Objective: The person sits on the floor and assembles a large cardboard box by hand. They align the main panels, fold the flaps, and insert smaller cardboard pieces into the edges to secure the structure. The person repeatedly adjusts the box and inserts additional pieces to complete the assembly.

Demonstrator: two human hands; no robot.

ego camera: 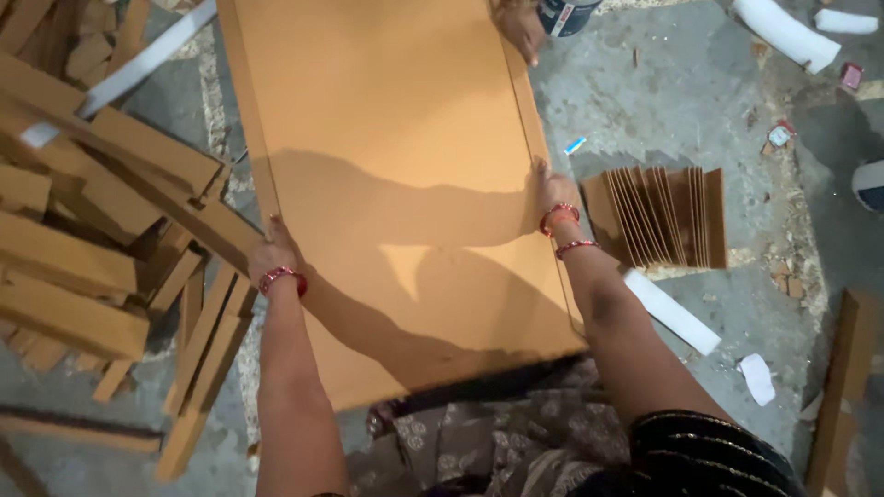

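A large flat brown cardboard sheet lies in front of me over a grey concrete floor, its long sides folded up slightly. My left hand grips its left edge, with red bangles on the wrist. My right hand presses on the sheet's right edge, also with red bangles on the wrist. At the far end another person's hand holds the sheet's right corner.
A heap of folded cardboard strips lies at the left. A fanned stack of small cardboard pieces sits to the right. White paper strips and scraps litter the floor. A cardboard piece stands at the right edge.
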